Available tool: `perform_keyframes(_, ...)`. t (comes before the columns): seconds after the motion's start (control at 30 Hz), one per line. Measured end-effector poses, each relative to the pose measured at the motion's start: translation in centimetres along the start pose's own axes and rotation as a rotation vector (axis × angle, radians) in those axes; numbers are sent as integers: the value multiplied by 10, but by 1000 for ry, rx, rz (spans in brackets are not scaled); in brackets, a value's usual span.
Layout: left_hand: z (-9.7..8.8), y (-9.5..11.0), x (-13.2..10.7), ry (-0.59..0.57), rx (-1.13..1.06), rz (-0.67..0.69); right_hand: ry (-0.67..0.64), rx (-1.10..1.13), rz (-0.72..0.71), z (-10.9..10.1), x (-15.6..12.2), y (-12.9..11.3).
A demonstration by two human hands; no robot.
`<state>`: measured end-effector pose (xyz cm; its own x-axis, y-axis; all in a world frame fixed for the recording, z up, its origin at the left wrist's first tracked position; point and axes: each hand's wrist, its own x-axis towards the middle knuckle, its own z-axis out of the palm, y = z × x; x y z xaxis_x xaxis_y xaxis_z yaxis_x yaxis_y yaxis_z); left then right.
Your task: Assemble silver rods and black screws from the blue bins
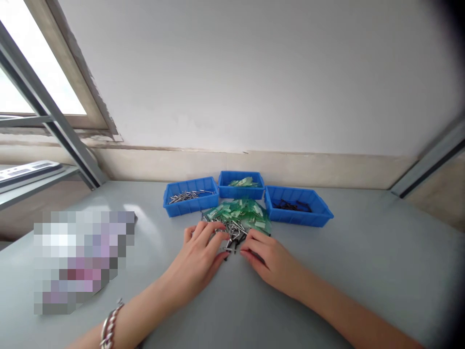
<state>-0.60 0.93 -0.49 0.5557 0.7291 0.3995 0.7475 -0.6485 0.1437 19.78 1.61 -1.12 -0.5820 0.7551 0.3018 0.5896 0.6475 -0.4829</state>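
A mixed pile of thin silver fasteners, dark screw-like pieces and small green plastic packets lies on the grey table in front of me. My left hand rests at the pile's left edge, fingers curved and thumb apart from them, over some silver and dark pieces. At the front right of the pile, my right hand has its thumb and fingertips pinched together. A thin piece seems to be near those fingertips, but it is too small to make out.
Behind the pile stand three blue bins: the left bin holds silver fasteners, the middle bin packets, the right bin dark pieces. A blurred-out item lies at left. Metal posts flank the table.
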Motion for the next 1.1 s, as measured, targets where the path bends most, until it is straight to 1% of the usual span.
perform_keyframes(0.1, -2, -2, -1, 28, 14, -2, -9, 10, 11, 0, 0, 0)
perform_keyframes(0.47, -3, -3, 0, 46, 31, 15, -25, 24, 20, -1, 0, 1)
perform_keyframes(0.6, -5, -4, 0, 55, 11, 14, 2, 2, 28, -1, -1, 2)
perform_keyframes(0.77, -5, -4, 0, 81, 1, 7, 31, 7, 1, 0, -1, 4)
perform_keyframes(1.1, -4, -4, 0, 40, 11, 18, 70, 17, -41, -2, 0, 2)
